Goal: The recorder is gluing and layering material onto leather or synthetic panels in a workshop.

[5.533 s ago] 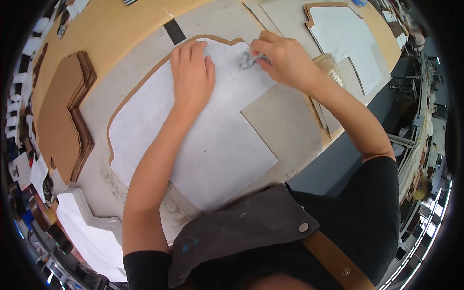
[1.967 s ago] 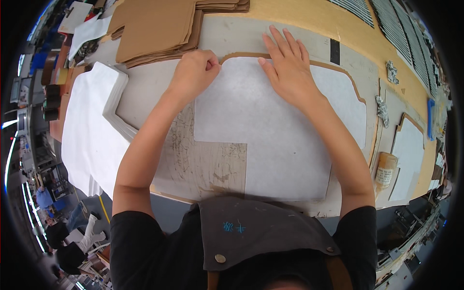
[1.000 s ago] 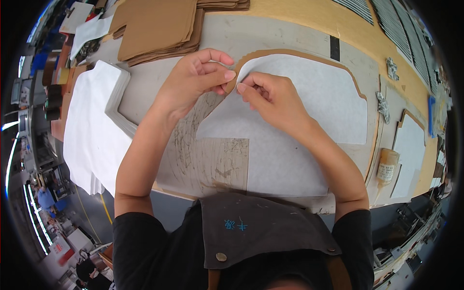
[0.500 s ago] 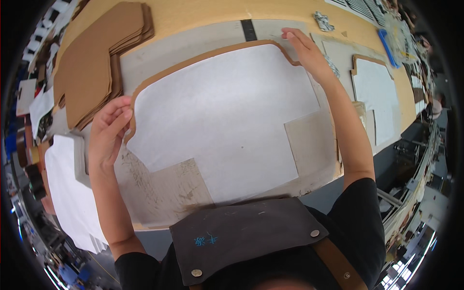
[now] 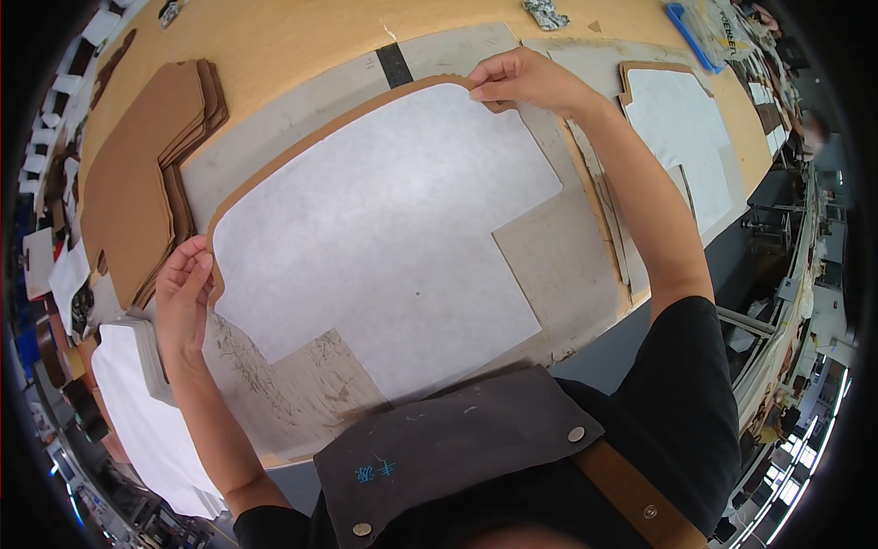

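A large white panel [image 5: 375, 220] with stepped cut-outs at its near corners lies on a grey, worn board [image 5: 549, 247]. A brown border [image 5: 306, 137] shows along its far and left edges. My left hand [image 5: 186, 284] pinches this border at the left side, thumb on top. At the far right corner, my right hand [image 5: 526, 80] pinches the same border between thumb and fingers. The panel's underside is hidden, so I cannot tell whether the brown is folded over or a separate sheet beneath.
Brown cut panels [image 5: 137, 192] are stacked at the far left. White sheets [image 5: 146, 412] lie near my left forearm. A second white panel with brown edging [image 5: 672, 119] lies on the right. Behind it are a blue tray [image 5: 692, 38] and a crumpled wad [image 5: 546, 14].
My right hand has come down and closed on the panel's far right corner. My left hand still grips the left edge. The whole view has shifted and tilted.
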A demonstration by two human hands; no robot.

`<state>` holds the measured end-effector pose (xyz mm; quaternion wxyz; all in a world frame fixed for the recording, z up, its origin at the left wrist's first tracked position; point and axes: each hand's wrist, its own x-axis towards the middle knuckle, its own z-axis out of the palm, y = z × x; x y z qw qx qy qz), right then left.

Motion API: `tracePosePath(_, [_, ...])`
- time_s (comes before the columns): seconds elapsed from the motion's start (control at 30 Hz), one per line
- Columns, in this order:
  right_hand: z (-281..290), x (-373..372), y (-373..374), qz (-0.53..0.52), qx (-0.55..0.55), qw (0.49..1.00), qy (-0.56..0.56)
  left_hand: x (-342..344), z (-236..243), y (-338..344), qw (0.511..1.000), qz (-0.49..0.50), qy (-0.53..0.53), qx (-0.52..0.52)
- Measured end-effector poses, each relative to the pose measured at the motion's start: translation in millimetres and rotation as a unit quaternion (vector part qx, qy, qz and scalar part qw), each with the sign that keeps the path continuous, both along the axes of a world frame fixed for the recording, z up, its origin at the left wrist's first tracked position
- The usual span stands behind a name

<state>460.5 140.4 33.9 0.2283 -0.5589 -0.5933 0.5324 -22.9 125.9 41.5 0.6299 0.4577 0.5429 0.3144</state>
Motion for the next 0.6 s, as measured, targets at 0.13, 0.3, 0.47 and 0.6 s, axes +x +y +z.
tracePosePath(0.13, [8, -7, -5, -0.024, 0.008, 0.999, 0.021, 2, -1, 0, 1.0, 0.005, 0.022, 0.005])
tracePosePath(0.3, [12, -13, -7, -0.026, 0.018, 0.999, 0.015, 7, -5, 1, 0.998, 0.002, 0.059, 0.021])
tracePosePath(0.47, [6, -19, -4, -0.038, 0.04, 0.998, -0.028, 11, -11, 4, 0.993, 0.004, 0.104, 0.059])
tracePosePath(0.6, [2, -19, 4, -0.057, 0.004, 0.998, -0.037, 30, -25, 2, 0.881, 0.034, 0.337, 0.331])
